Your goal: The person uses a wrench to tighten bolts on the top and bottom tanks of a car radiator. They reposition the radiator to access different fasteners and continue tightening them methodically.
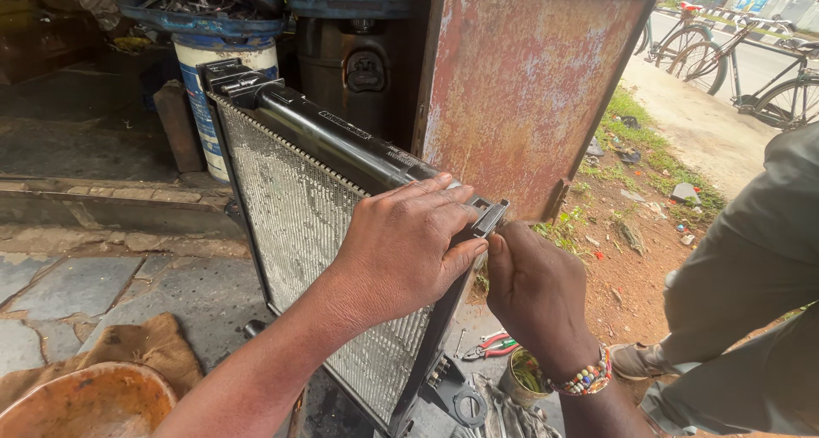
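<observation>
silver, finely finned metal makes up the face of a car radiator (pixel 299 233), which is stood upright on the stone floor (pixel 60 284) and capped along its top by a black plastic tank (pixel 341 144). the left hand (pixel 401 246) is laid over the near top corner of the tank, its fingers (pixel 435 195) spread slightly and curled over the edge, the thumb pressed against the side frame below them. just beyond the fingertips a small grey metal bracket (pixel 489 216) stands out from the corner. the right hand (pixel 533 289), a beaded bracelet (pixel 584 377) at its wrist, is held directly under that bracket with its fingers bunched together; whether something small is pinched between them cannot be told, since the tips are hidden behind the frame.

below the right wrist a small tin (pixel 522 374), red-handled pliers (pixel 493 346) and a loose black bracket (pixel 456 395) are seen on the ground. a rusted metal sheet (pixel 529 88) stands behind the hands, and another person's grey-clad leg (pixel 751 301) is seen to the right.

as a judgement, work at this corner fitting appears to be under way, not finished: the radiator is steadied, the bracket is being attended to, and tools and parts are left lying out.
</observation>
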